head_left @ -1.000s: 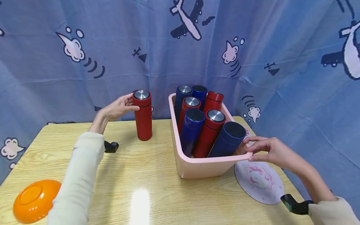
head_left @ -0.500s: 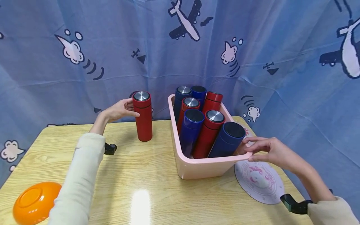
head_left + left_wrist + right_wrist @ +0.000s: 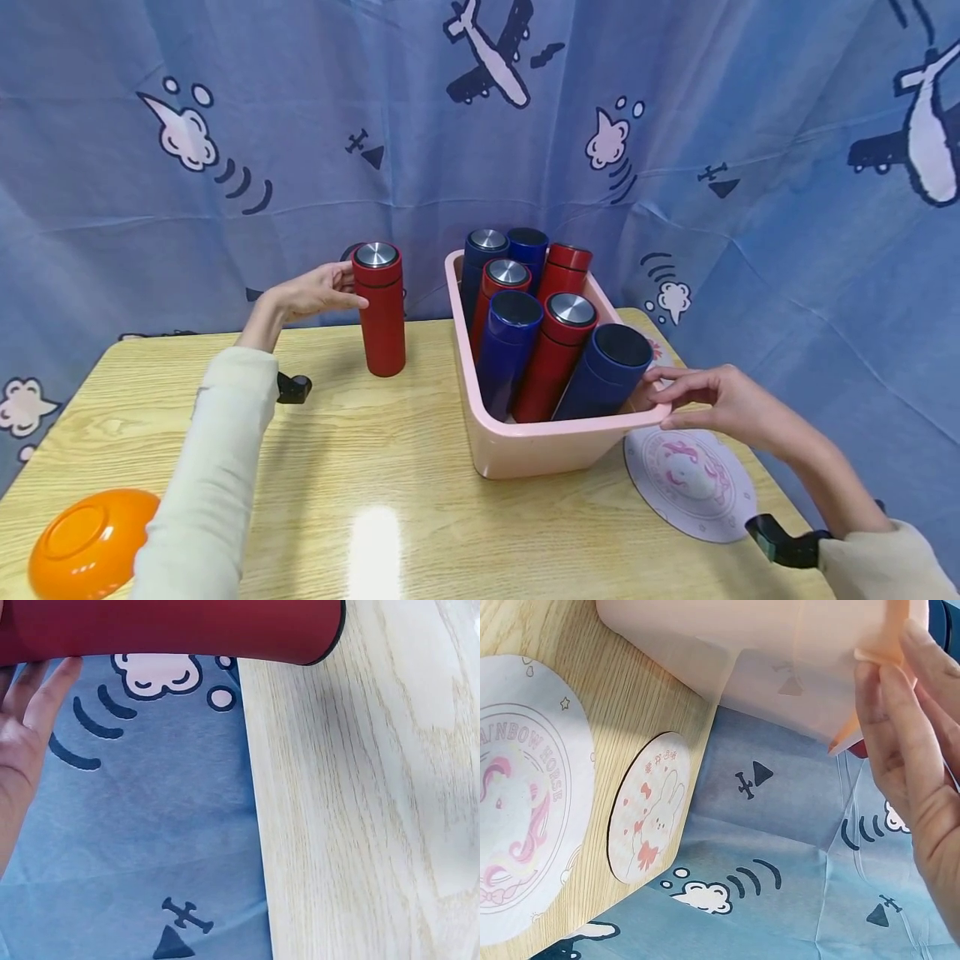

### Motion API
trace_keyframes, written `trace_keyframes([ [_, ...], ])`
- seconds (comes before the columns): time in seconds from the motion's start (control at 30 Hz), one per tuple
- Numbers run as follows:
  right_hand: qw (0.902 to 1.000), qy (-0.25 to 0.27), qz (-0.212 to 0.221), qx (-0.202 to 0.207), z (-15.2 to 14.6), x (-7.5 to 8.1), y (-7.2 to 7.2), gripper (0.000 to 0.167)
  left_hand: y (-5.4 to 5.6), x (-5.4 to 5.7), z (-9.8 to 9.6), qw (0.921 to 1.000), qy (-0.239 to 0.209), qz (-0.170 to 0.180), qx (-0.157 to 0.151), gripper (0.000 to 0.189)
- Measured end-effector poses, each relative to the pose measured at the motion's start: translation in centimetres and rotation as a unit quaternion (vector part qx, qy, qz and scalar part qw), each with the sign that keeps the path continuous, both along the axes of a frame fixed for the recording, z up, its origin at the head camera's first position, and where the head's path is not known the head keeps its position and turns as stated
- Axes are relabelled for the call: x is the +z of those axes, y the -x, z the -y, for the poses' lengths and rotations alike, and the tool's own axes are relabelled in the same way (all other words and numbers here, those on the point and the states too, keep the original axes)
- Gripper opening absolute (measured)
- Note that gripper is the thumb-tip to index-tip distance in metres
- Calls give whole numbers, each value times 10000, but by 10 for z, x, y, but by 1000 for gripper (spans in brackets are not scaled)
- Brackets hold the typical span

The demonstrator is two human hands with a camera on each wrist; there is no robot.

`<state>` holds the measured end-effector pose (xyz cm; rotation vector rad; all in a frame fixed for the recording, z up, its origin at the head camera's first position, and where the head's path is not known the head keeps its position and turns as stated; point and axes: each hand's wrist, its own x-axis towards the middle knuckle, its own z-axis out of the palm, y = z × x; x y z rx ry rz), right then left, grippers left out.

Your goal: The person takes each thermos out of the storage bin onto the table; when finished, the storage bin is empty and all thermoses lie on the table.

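Note:
A red thermos flask (image 3: 384, 329) with a silver lid top stands upright toward the table's back edge. My left hand (image 3: 311, 293) grips its upper part from the left, thumb in front and fingers behind. In the left wrist view the flask (image 3: 187, 628) crosses the top, with fingertips at its side. My right hand (image 3: 731, 408) pinches the right front corner of a pink plastic bin (image 3: 525, 454). Several flasks lean inside that bin, among them a dark blue one (image 3: 615, 362), a bright blue one (image 3: 508, 350) and a red one (image 3: 553, 358).
An orange bowl (image 3: 90, 542) lies upside down at the front left of the wooden table (image 3: 322, 508). A round unicorn mat (image 3: 693, 483) lies right of the bin. Beyond it is a rabbit mat (image 3: 651, 806). A blue airplane-print curtain (image 3: 315, 100) hangs behind.
My left hand has slid slightly lower on the red thermos flask, which stays in place. The right hand keeps its hold on the bin's corner. The head view has shifted a little.

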<state>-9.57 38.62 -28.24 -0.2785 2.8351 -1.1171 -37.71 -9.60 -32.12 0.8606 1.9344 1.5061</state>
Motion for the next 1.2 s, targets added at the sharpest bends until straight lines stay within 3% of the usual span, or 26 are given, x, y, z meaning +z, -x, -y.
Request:
trace_keyframes([
  [0.33, 9999, -41, 84, -141, 0, 1, -1, 28, 0, 0, -3, 9999, 70, -71, 29, 62],
  [0.77, 9998, 94, 137, -68, 0, 0, -1, 28, -4, 2, -3, 9976, 325, -587, 189, 65],
  [0.87, 9999, 54, 114, -103, -1, -1, -1, 28, -8, 6, 0, 9975, 187, -555, 399, 70],
  [0.97, 9999, 64, 26, -78, -1, -2, -1, 27, -14, 9, 6, 9964, -181, -306, 765, 70],
  [1.2, 9999, -38, -13, -112, -1, -2, 0, 27, -30, 18, 23, 9836, -692, -3, 1667, 59],
])
